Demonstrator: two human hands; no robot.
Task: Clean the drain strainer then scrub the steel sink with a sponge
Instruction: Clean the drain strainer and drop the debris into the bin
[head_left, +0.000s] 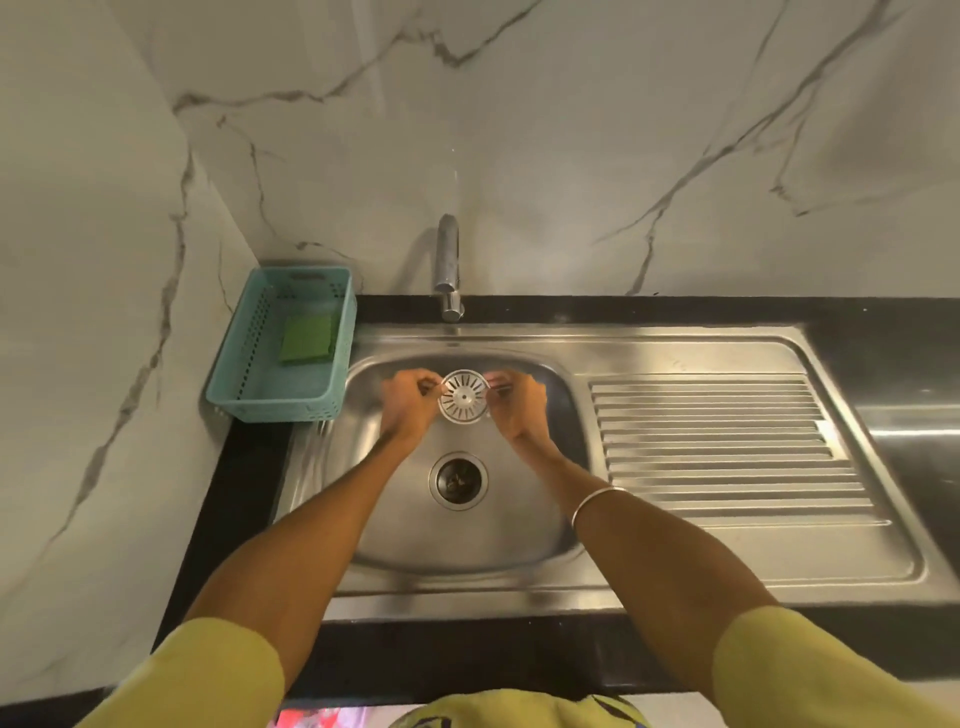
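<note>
Soft even light — slight blur, wide-angle bowing at edges

place: home kitchen
sink: inset stainless steel sink (519, 530) with ribbed drainboard (722, 447)
tap: chrome tap (448, 265)
counter: black polished stone counter (883, 332)
walls: white grey-veined marble wall panels (623, 130)
corner: teal perforated plastic basket (249, 384) holding green scouring sponge (307, 338)

One drain strainer (464, 396), two hands, left (410, 397) and right (519, 402), one steel sink (467, 540), one tap (448, 267), one teal basket (249, 358), one green sponge (306, 338), one bangle (597, 503)
</note>
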